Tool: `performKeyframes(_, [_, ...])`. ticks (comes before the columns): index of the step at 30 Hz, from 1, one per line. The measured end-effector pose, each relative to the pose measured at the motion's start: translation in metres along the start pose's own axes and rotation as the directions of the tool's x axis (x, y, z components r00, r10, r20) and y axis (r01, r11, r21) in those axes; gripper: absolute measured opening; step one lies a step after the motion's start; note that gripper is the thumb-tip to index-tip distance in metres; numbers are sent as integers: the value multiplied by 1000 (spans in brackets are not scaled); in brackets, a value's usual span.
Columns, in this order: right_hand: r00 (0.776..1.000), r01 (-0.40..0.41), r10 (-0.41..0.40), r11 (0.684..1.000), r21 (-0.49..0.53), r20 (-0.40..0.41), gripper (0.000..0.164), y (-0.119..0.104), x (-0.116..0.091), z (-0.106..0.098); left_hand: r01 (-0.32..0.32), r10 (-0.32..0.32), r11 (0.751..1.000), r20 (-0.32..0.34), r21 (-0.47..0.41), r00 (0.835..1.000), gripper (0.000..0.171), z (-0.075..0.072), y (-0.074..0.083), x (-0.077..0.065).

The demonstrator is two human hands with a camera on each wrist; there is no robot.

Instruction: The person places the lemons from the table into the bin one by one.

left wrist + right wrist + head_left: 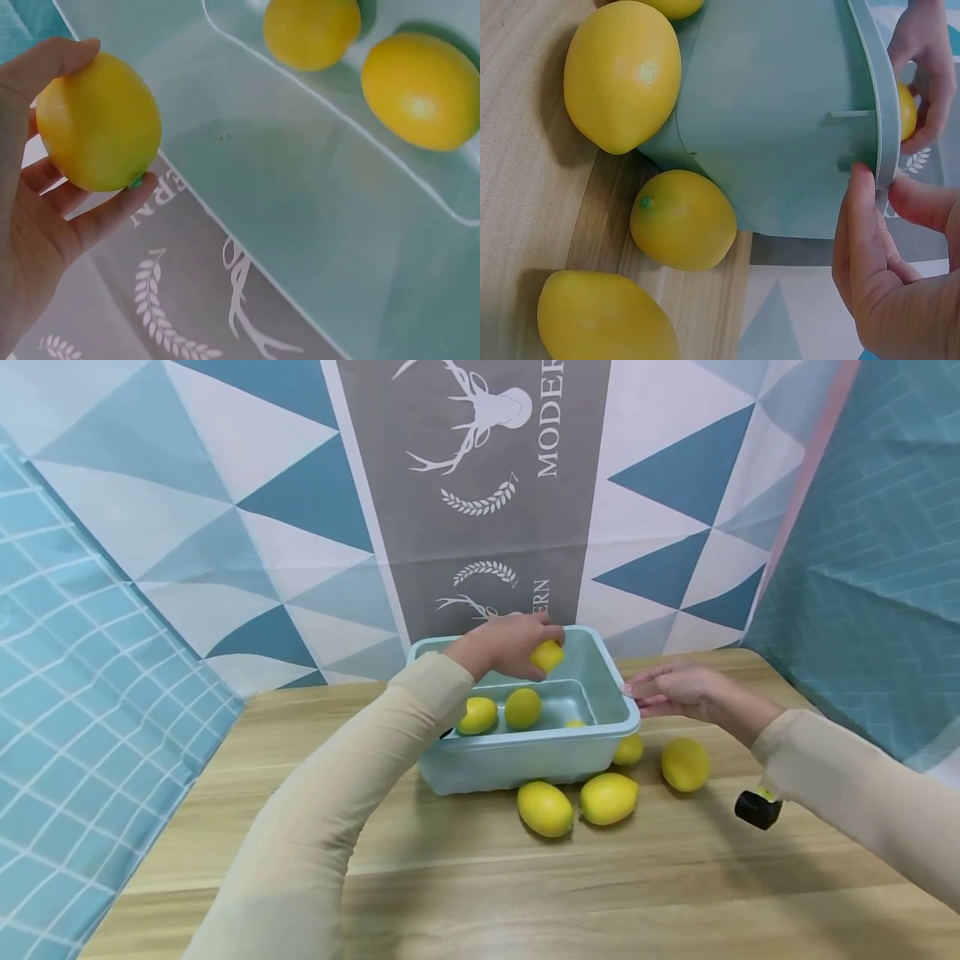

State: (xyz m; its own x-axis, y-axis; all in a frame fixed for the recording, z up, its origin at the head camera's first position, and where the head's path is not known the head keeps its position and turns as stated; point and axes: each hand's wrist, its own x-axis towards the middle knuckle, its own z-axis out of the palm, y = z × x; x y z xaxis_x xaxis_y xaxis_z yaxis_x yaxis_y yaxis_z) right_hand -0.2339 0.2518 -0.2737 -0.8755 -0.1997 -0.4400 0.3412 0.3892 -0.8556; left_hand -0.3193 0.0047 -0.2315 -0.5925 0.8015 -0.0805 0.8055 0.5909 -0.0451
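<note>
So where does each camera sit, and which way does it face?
Head: worn on the person's head, facing forward and down at the bin; both sleeved forearms, the left hand and the right hand show.
Left wrist: worn there, facing into the bin; the left hand shows, holding a lemon.
Right wrist: worn there, facing the bin's outer side and loose lemons; the right hand pinches the rim, with the left hand beyond.
Shared: head and right wrist both show both hands.

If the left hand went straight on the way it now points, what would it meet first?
Probably the right end of the box, with the held lemon leading. The height of the left hand is unclear, so it might pass above the rim.
</note>
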Motion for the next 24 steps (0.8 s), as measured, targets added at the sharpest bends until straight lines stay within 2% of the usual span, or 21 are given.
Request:
performKeyframes(5, [1000, 0, 1, 1000, 17, -18, 62, 1, 2, 2, -24, 27, 999, 88, -34, 996, 47, 7, 4, 3])
performKeyframes(9, [1000, 12, -11, 1000, 22, -16, 64, 0, 2, 1, -57, 56, 998, 135, 3, 989, 50, 6, 9, 5])
performKeyframes(12, [1000, 13, -13, 1000, 24, -8, 65, 0, 3, 0, -64, 59, 997, 134, 40, 989, 53, 2, 13, 5])
performKeyframes(14, [1000, 10, -9, 1000, 21, -7, 65, 0, 3, 0, -46, 39, 997, 119, 55, 992, 55, -3, 15, 3])
performKeyframes(19, [1000, 13, -13, 1000, 3, 5, 65, 0, 2, -1, 31, -35, 999, 86, 39, 996, 54, -19, 13, -14])
performKeyframes(24, [999, 16, -17, 1000, 16, 30, 63, 2, 0, -2, 68, -70, 997, 86, 19, 994, 52, -26, 7, -38])
